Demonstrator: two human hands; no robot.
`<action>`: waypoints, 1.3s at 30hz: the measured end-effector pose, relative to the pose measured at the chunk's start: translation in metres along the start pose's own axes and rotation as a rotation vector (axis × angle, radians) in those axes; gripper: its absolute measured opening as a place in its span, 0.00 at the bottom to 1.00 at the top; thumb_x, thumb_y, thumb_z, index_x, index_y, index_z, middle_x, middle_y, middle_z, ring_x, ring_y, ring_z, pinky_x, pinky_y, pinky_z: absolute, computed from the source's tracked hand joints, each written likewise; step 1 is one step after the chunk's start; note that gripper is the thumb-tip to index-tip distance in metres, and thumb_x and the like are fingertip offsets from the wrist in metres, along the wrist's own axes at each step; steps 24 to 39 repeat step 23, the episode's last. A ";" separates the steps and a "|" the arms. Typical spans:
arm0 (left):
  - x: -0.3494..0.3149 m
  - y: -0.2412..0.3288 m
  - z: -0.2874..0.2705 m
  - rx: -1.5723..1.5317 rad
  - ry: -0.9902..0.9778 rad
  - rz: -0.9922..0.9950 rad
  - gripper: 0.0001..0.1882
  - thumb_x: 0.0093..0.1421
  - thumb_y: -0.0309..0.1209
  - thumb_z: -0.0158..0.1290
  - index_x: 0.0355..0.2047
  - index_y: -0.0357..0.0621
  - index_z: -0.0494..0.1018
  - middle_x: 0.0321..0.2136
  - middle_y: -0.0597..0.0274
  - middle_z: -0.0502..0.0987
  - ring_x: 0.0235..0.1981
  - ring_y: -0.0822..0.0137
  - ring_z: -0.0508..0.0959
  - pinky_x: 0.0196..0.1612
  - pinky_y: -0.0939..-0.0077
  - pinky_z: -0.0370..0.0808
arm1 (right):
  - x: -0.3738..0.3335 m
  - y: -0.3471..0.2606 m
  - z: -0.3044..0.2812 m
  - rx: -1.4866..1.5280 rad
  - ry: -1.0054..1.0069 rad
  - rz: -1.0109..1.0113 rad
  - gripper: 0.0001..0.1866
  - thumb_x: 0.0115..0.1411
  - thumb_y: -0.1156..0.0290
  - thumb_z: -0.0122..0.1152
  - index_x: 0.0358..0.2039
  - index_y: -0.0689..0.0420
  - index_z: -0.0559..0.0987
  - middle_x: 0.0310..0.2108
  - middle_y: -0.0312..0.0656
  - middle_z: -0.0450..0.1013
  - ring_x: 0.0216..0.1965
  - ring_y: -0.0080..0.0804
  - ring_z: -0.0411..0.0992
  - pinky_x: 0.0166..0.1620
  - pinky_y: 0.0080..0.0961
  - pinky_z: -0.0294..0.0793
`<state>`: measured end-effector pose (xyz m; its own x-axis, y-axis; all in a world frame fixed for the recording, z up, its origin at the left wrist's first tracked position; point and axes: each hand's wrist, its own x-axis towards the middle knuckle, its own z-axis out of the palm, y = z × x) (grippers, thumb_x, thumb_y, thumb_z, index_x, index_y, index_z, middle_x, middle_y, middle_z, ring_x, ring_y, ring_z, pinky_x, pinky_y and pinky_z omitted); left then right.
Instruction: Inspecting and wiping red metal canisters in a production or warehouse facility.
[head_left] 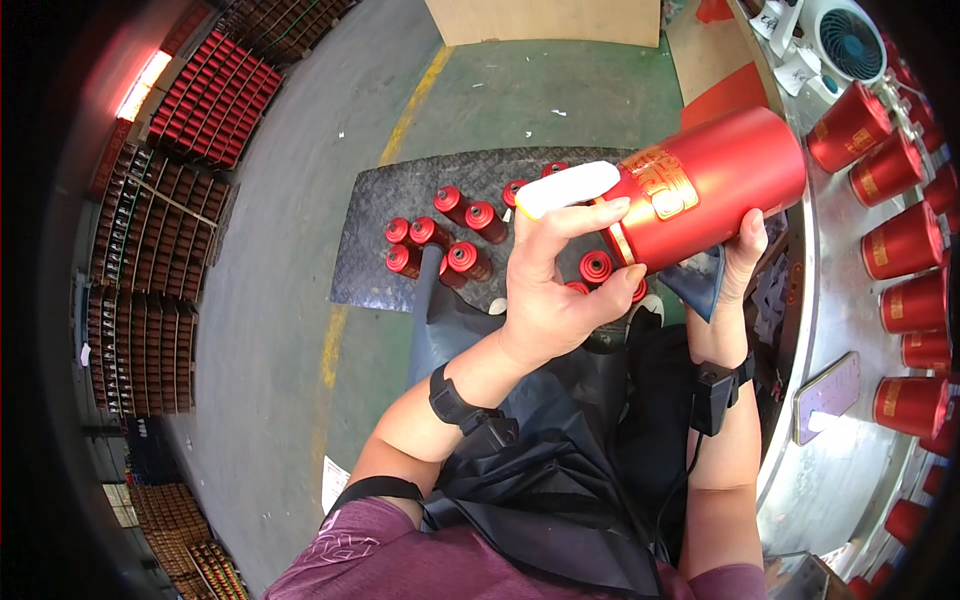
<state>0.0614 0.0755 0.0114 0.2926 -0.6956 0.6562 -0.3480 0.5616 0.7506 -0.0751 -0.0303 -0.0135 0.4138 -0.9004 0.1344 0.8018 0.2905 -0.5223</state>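
Note:
A large red metallic cylinder [725, 180] with gold raised lettering and a gold band at its left end lies tilted between my hands. My left hand [560, 285] grips the banded end, its thumb below and its fingers along the near side. A white, rounded, oblong piece [570, 190] with an orange edge is at that hand's fingers; its kind I cannot make out. My right hand [738, 260] supports the cylinder from underneath, with most of its fingers hidden behind it. A blue-grey cloth [697, 280] hangs beside the right palm.
Several smaller red bottles [465, 258] with dark tops stand on a dark board [360, 265] below. To the right, a metal bench [825, 500] carries rows of red cups [902, 240], a phone [827, 397] and a fan [848, 42]. Loaded racks [215, 98] line the left.

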 end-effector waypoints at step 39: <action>0.015 0.012 0.001 0.155 -0.140 -0.093 0.44 0.41 0.27 0.66 0.60 0.42 0.60 0.59 0.48 0.61 0.58 0.51 0.66 0.61 0.58 0.65 | 0.004 -0.014 -0.018 -0.046 0.010 0.074 0.41 0.53 0.38 0.60 0.56 0.57 0.65 0.45 0.43 0.73 0.33 0.30 0.73 0.28 0.18 0.74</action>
